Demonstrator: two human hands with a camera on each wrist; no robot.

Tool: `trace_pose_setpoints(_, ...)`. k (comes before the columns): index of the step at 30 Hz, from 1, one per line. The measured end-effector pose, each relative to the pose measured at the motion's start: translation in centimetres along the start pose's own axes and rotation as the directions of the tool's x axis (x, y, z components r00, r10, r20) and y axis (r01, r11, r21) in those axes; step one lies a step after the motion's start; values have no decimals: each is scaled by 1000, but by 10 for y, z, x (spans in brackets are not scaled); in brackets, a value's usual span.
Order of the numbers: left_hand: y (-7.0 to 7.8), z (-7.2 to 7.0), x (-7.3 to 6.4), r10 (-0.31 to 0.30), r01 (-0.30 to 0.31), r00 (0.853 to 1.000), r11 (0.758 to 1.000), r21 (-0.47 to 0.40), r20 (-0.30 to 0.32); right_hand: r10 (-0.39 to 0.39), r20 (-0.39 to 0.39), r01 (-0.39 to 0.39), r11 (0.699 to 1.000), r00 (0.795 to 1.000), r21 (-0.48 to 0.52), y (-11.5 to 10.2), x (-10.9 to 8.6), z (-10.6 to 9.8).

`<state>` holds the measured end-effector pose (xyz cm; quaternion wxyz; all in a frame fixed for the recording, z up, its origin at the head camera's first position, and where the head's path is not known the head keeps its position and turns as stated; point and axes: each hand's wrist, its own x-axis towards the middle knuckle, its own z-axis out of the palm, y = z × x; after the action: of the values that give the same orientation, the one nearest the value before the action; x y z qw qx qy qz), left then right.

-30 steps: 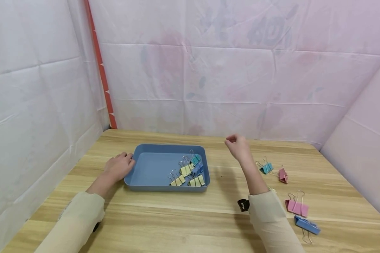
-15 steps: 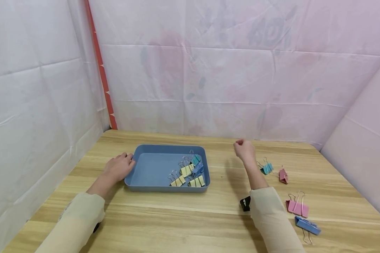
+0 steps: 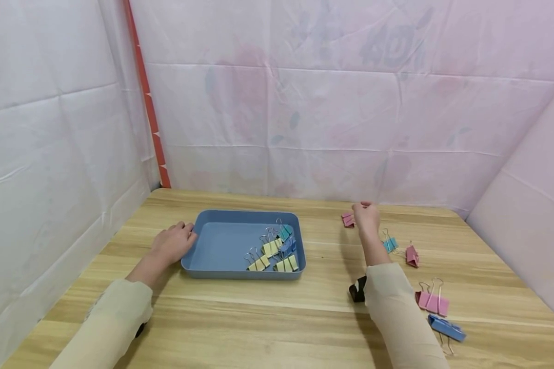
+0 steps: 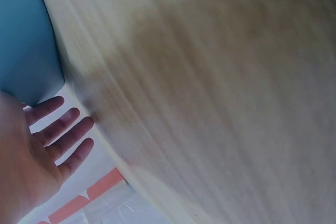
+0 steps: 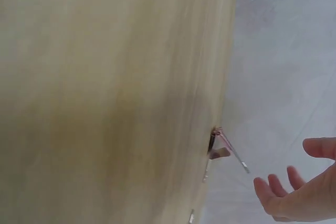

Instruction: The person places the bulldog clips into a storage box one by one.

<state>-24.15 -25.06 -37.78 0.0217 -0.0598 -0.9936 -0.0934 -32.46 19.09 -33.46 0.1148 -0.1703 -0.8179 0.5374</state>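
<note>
My left hand (image 3: 173, 243) rests at the left side of a blue-grey tray (image 3: 221, 243). In the left wrist view its fingers (image 4: 68, 140) are straight and spread below the tray's corner (image 4: 31, 35). Toward the back of the table, my right hand (image 3: 367, 219) is just right of a small pink binder clip (image 3: 348, 220). From the right wrist, that clip (image 5: 223, 139) stands on the table with a wire handle sticking out toward the fingertips. The thumb and fingers of the right hand (image 5: 302, 195) are apart, with nothing between them.
Several yellow binder clips (image 3: 260, 264), a blue clip (image 3: 287, 247) and a teal clip (image 3: 285, 231) lie in the tray's right part. On the table's right are another teal clip (image 3: 390, 245), a dark pink clip (image 3: 412, 256), a larger pink clip (image 3: 434, 303) and a large blue clip (image 3: 447, 328).
My right hand has moved rightward in steps along the back of the table, and the small pink clip has come into view at its left. My left hand and the tray stay put.
</note>
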Motion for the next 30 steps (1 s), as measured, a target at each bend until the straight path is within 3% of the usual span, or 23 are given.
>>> trace_pose_setpoints(4, 0, 0, 0, 3, -3, 1000, 1000, 0, -9, 95, -1, -94, 987, 995, 129, 5, 10, 3)
trace_pose_setpoints(9, -1, -1, 0, -2, 2, 1000, 1000, -2, -7, 215, 38, -217, 931, 976, 294, 12, 21, 7)
trace_pose_setpoints(18, -4, 3, 2, 19, -19, 1000, 1000, 6, -23, 298, 134, -325, 897, 945, 298, 25, 28, 13)
trace_pose_setpoints(21, -4, 4, 2, 21, -21, 999, 1000, 6, -26, 306, 110, -325, 905, 946, 275, 28, 29, 15)
trace_pose_setpoints(26, -4, 5, 3, 26, -26, 999, 1000, 9, -30, 282, 25, -283, 956, 959, 76, 32, 29, 17)
trace_pose_setpoints(28, -3, 6, 2, 31, -31, 999, 999, 9, -29, 263, -11, -263, 965, 965, -20, 33, 29, 17)
trace_pose_setpoints(30, -3, 6, 2, 34, -34, 999, 999, 10, -28, 257, -31, -258, 965, 966, -55, 34, 29, 17)
